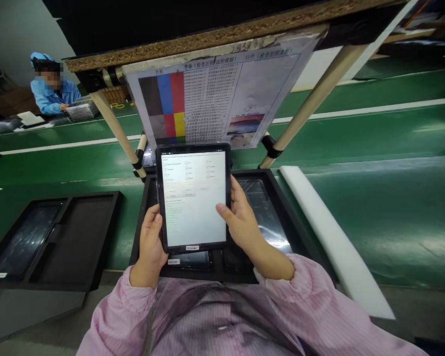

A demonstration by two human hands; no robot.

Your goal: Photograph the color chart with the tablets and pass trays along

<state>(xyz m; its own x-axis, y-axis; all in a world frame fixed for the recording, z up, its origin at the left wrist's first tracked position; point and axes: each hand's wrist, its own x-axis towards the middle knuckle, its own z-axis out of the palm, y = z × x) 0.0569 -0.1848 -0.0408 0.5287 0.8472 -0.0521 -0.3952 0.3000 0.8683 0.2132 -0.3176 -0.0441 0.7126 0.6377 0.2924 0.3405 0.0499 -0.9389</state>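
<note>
1. I have the tablet (193, 195) up in both hands, screen lit and facing me, over the black tray (282, 198) at the centre of the table (374, 198).
2. My left hand (151, 244) grasps the tablet's lower left edge, thumb lying on the bezel. My right hand (241, 220) holds the right edge, thumb laid over the screen's right margin.
3. I judge the step to be checking the screen: a list of ticked boxes shows near the top, its text too small to read. The next move would call for a light, exact thumb touch while the left hand holds the tablet steady.
4. The tray under the tablet holds a dark, glossy panel (263, 207) at 3 o'clock of the tablet; its near compartments hold dark items I cannot identify.
5. A second tray (107, 237) lies at 9 o'clock: a wrapped dark panel (22, 242) fills its left compartment, the right one looks bare.
6. A colour chart (215, 99) hangs at 12 o'clock. Another person (50, 91) sits at 10 o'clock, far off.
</note>
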